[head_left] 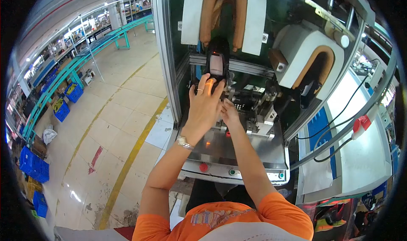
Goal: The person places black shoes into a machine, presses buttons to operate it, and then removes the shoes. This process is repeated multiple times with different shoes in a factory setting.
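A black shoe upper (217, 63) with a pale patch sits on the left station of a machine, below a U-shaped brown pad (243, 25) in a white housing. My left hand (205, 105) grips the near end of the upper from above, fingers bent over it. An orange glow falls across those fingers. Close beside it on the right, my right hand (229, 113) is closed, its fingers curled near the upper's lower edge. What the right fingertips hold is hidden. Metal clamps and brackets (265, 122) stand to the right of the hands.
A second white housing with a brown U-shaped pad (324, 54) tilts at the right. Along the machine's front edge sit a red button (203, 167) and a green button (232, 172). A metal frame post (163, 50) rises at left. Blue crates (34, 164) stand on the floor.
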Demonstrator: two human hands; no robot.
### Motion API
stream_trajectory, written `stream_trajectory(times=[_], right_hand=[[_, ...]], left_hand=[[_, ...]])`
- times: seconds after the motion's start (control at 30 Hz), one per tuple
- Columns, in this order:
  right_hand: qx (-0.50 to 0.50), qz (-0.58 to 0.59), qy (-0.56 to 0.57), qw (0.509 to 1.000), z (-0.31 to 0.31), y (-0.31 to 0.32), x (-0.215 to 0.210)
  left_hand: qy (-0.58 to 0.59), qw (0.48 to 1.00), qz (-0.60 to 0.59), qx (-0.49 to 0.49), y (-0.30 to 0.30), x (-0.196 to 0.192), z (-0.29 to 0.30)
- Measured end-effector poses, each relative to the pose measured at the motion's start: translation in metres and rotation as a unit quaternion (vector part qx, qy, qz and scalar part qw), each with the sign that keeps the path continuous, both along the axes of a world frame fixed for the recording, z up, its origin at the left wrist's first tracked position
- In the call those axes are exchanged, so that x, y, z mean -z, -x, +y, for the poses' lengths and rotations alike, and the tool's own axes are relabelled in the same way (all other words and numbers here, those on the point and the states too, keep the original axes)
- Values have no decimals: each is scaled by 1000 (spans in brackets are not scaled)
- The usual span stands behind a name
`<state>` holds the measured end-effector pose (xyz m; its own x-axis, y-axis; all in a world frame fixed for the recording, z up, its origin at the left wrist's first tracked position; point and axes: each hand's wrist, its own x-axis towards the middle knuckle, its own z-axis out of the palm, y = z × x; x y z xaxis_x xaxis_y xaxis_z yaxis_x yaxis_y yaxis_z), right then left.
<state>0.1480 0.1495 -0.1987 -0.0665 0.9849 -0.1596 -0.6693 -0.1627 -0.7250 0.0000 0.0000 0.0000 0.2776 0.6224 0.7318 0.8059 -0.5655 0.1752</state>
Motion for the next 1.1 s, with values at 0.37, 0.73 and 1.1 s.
stream_trajectory(times=[0.37,0.73,1.1], right_hand=[[385,-306,-324,808,-255,-119,-160],[481,-588,-367,536,-292,-173,-227],[439,-687,-450,365,-266,-188,-236]], left_hand=[[254,879,-325,-237,222,366,-57],[394,759,-504,-120,160,348,-60],[104,957,-268,50,-5,195,-70]])
